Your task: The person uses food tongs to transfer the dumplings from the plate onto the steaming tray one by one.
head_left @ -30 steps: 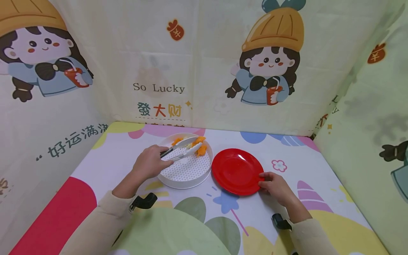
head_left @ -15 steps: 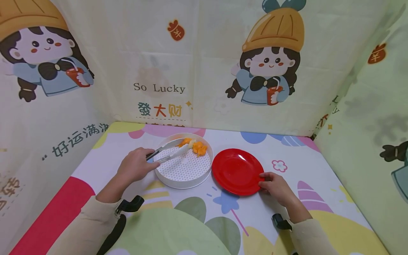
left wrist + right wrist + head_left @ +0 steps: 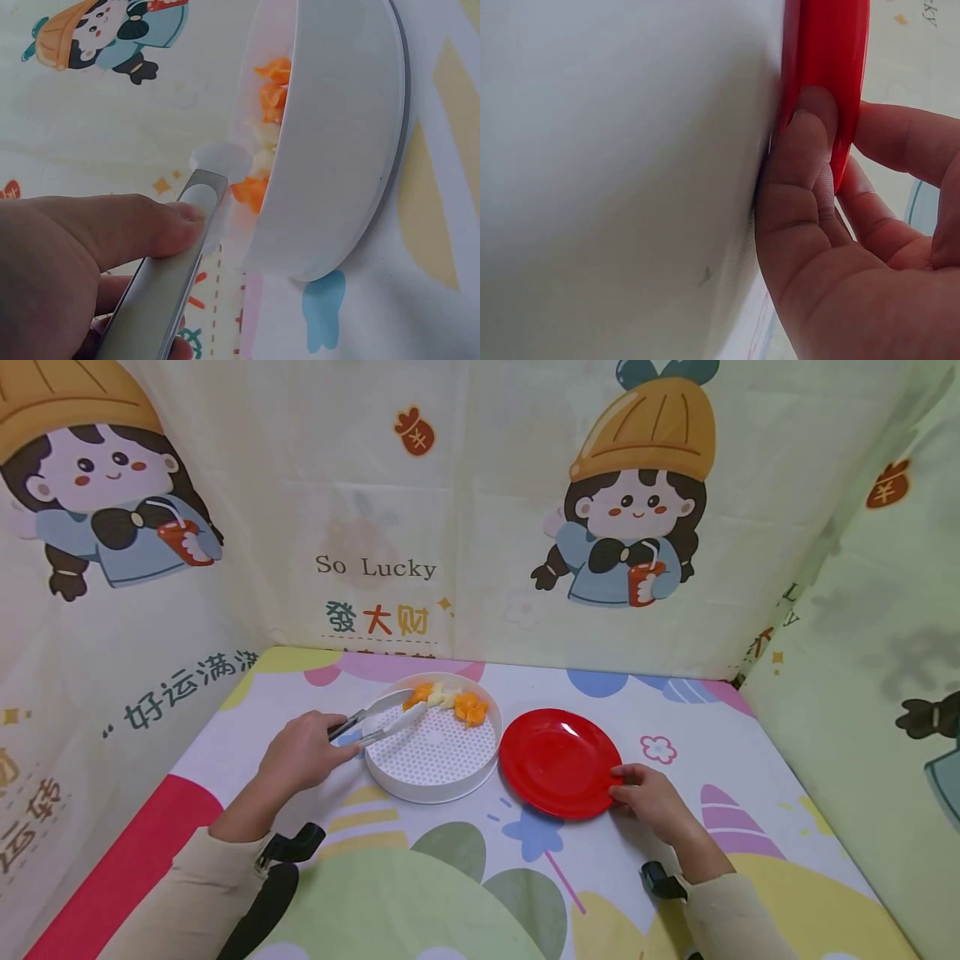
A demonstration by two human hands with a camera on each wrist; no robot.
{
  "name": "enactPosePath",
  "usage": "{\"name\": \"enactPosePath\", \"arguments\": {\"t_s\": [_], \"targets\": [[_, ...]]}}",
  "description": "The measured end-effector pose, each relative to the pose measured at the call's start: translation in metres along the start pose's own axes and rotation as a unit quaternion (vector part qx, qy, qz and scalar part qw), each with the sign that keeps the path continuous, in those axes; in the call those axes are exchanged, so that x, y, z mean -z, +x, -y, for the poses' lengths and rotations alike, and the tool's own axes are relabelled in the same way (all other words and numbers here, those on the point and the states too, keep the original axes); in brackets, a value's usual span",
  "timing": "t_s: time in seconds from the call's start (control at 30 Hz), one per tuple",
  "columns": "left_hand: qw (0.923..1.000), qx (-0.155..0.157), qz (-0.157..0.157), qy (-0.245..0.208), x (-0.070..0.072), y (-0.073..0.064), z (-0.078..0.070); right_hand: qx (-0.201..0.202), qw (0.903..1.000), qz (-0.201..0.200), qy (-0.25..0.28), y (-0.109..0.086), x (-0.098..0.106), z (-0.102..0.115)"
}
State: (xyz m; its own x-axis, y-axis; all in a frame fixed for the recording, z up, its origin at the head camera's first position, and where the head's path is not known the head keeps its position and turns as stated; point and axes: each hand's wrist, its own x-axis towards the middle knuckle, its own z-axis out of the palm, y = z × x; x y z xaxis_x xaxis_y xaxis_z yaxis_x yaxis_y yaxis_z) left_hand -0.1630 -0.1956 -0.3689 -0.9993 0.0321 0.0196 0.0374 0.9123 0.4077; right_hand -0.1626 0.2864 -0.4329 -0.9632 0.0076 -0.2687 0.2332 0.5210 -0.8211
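Note:
My left hand [image 3: 300,756] grips a pair of metal tongs [image 3: 395,726] with pale tips, thumb pressed along one handle in the left wrist view. The tongs reach over a white round steamer basket [image 3: 431,794] with a perforated floor; their spread tips are at the left orange piece [image 3: 417,694]. Pale pieces [image 3: 442,696] and more orange, crinkled pieces [image 3: 471,710], dumpling-like in shape, lie along the far side inside. To the right, my right hand [image 3: 652,797] pinches the rim of a red plate [image 3: 551,760], thumb on top and fingers beneath.
The plate stands right beside the basket on a table [image 3: 450,910] with a printed cartoon cover. A patterned cloth backdrop [image 3: 495,527] rises behind and at both sides. Wrist straps with black mounts [image 3: 296,845] sit on both sleeves.
My left hand and the tongs have drawn back to the left; the tips have left the right orange pieces and now reach the left one. The right hand and plate stay in place.

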Motion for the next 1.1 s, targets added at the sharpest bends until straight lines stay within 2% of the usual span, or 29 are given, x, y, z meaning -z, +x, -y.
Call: {"name": "enactPosePath", "arguments": {"t_s": [0.53, 1.1], "targets": [[0.9996, 0.023, 0.016, 0.01, -0.004, 0.0019, 0.0011, -0.004, 1.0, -0.004, 0.003, 0.0, -0.0005, -0.0011], [0.9995, 0.025, 0.015, 0.012, -0.0072, 0.0056, 0.0023, -0.003, 0.9999, -0.007, 0.014, -0.0012, -0.0015, -0.0003]]}}
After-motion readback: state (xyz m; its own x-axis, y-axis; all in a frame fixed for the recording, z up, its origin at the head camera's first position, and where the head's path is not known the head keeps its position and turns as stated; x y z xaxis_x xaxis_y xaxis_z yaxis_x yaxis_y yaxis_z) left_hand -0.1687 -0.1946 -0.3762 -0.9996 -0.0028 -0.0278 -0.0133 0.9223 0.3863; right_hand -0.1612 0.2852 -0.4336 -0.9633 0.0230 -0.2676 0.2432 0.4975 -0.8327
